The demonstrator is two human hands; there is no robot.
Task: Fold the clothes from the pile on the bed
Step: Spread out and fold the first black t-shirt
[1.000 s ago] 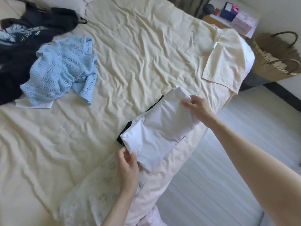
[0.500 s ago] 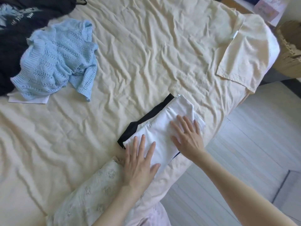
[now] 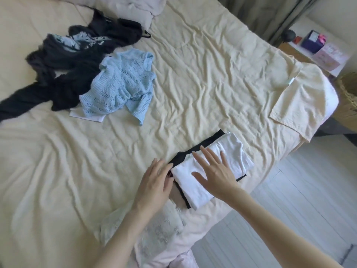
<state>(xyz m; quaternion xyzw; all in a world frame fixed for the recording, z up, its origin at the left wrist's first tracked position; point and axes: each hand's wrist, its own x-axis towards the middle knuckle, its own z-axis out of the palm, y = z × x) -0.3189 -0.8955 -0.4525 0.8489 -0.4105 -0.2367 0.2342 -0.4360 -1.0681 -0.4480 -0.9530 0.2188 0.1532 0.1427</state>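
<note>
folded white cotton garment (image 3: 216, 171) was laid on a folded black one (image 3: 202, 145) at bed edge | right hand (image 3: 216, 175) pressed flat on it, fingers spread | left hand (image 3: 154, 182) rested beside it, fingers straight, nothing held

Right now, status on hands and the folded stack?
Right hand flat on white shirt, open. Left hand open at stack's left edge. Blue knit top and dark clothes unfolded, far left. Nothing in the way.

I see open sheet across the bed (image 3: 202, 78) at frame centre and lower left. The upper left is blocked by the dark clothes (image 3: 63, 74) and blue knit top (image 3: 119, 88); the folded stack (image 3: 228, 161) occupies the lower-right edge.
</note>
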